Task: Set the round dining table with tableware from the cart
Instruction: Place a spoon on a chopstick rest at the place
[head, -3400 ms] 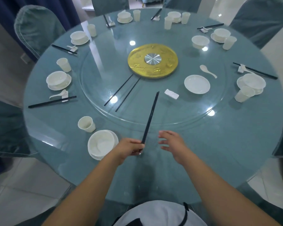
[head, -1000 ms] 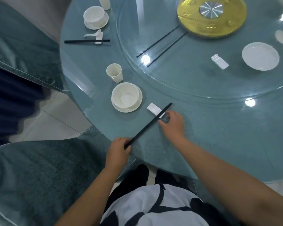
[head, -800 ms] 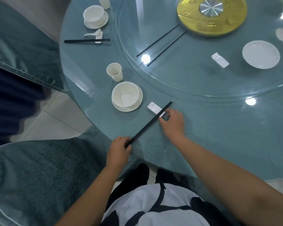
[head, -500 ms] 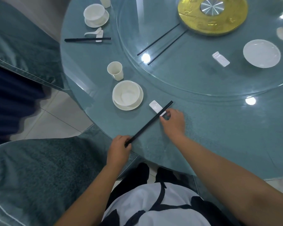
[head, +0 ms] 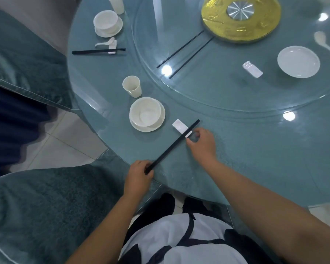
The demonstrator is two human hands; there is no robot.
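Note:
A pair of black chopsticks (head: 171, 147) lies slanted near the round table's (head: 255, 159) front edge, its far end on a white chopstick rest (head: 180, 126). My left hand (head: 139, 175) pinches the near end of the chopsticks. My right hand (head: 202, 142) touches the rest's right end with thumb and fingertips. To the left stand a white bowl on a saucer (head: 147, 114) and a white cup (head: 132, 86).
On the glass turntable (head: 236, 103) lie two loose black chopsticks (head: 187, 52), a second white rest (head: 252, 69), a white plate (head: 298, 61), a spoon (head: 324, 43) and a gold centre disc (head: 240, 18). Another place setting (head: 108, 23) sits far left. Teal-covered chairs (head: 36, 206) stand close left.
Since 3.4 s ago the chopsticks went from the table's middle front to the rest beside the bowl. Over the last second both hands hardly moved.

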